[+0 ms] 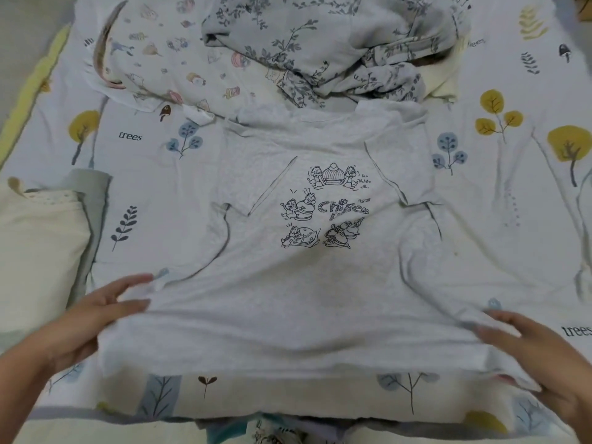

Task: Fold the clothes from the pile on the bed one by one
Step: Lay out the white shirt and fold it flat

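Both forearms bare, no sleeves showing, no rings or watch on the left hand (pixel 96 310) or right hand (pixel 541 354); short, unpainted nails.

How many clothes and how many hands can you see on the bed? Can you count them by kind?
Grey shirt laid flat: 1
Unfolded clothes in the pile, a cartoon-print one and a floral one: 2
Folded clothes at the left, cream and grey-green: 2
Hands, left hand and right hand: 2
Total: 7
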Action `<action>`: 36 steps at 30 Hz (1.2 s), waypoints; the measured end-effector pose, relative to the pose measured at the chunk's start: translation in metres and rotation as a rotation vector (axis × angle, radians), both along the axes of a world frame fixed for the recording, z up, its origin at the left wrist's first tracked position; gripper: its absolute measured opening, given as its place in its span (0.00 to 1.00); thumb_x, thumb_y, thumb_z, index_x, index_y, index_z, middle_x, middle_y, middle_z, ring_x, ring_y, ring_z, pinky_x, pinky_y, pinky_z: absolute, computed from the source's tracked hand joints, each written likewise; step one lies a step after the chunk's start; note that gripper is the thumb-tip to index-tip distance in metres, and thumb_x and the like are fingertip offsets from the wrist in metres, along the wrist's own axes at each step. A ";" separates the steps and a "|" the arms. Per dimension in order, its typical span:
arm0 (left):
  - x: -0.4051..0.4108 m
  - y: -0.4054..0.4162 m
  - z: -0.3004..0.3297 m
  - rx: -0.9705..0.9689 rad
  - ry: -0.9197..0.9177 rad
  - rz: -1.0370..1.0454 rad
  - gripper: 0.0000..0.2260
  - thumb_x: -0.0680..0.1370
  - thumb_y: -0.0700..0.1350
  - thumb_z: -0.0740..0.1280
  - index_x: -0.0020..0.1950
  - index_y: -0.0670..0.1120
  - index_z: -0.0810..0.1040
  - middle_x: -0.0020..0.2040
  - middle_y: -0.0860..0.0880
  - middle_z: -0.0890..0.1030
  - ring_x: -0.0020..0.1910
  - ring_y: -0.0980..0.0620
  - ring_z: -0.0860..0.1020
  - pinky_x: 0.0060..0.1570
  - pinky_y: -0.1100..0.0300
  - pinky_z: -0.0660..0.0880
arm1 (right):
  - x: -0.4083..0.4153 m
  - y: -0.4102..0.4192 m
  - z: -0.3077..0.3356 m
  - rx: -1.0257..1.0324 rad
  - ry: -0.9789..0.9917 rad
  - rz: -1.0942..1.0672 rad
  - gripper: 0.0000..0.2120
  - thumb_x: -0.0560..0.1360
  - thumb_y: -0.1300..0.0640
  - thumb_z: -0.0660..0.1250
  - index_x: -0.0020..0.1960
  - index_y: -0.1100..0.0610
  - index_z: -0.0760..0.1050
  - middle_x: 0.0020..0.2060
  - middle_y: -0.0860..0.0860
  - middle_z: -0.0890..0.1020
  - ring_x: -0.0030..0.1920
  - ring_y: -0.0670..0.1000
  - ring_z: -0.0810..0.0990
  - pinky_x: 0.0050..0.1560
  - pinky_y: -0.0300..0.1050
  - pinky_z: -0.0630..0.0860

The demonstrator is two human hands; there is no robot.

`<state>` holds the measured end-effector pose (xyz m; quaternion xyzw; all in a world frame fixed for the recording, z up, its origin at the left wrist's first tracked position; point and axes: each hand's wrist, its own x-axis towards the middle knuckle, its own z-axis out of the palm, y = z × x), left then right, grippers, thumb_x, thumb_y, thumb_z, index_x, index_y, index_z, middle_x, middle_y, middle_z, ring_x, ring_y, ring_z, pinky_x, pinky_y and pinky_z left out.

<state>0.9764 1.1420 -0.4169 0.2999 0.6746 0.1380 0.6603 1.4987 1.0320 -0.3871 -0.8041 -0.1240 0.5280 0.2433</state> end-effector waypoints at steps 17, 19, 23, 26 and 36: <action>0.098 0.106 -0.055 0.315 0.608 -0.051 0.25 0.74 0.30 0.61 0.70 0.44 0.67 0.62 0.34 0.71 0.53 0.37 0.74 0.56 0.51 0.74 | 0.015 0.104 -0.067 0.052 -0.327 -0.015 0.27 0.73 0.73 0.57 0.70 0.57 0.65 0.56 0.64 0.74 0.51 0.63 0.76 0.47 0.46 0.75; 0.103 0.114 -0.056 0.434 0.842 -0.240 0.29 0.72 0.33 0.65 0.72 0.48 0.66 0.69 0.36 0.62 0.64 0.35 0.67 0.64 0.47 0.65 | 0.017 0.106 -0.070 0.018 -0.564 0.209 0.33 0.71 0.72 0.58 0.73 0.55 0.61 0.64 0.65 0.67 0.60 0.66 0.71 0.59 0.53 0.70; 0.110 0.128 -0.061 0.591 0.855 -0.610 0.22 0.69 0.32 0.69 0.62 0.42 0.77 0.62 0.36 0.73 0.60 0.35 0.72 0.57 0.48 0.70 | 0.020 0.111 -0.081 0.126 -0.662 0.442 0.22 0.70 0.66 0.68 0.64 0.59 0.74 0.55 0.62 0.77 0.53 0.61 0.76 0.52 0.49 0.70; 0.117 0.134 -0.054 0.681 0.711 -0.407 0.04 0.74 0.38 0.68 0.42 0.38 0.80 0.40 0.41 0.81 0.42 0.41 0.78 0.41 0.56 0.69 | 0.031 0.119 -0.079 0.217 -0.658 0.391 0.09 0.72 0.58 0.70 0.52 0.55 0.79 0.49 0.55 0.82 0.49 0.56 0.77 0.50 0.47 0.70; 0.130 0.150 -0.049 0.561 0.639 -0.303 0.17 0.74 0.39 0.69 0.62 0.46 0.74 0.51 0.47 0.75 0.50 0.48 0.73 0.52 0.55 0.68 | 0.054 0.117 -0.084 0.189 -0.570 0.709 0.23 0.66 0.73 0.65 0.58 0.55 0.74 0.52 0.50 0.76 0.49 0.51 0.74 0.48 0.39 0.68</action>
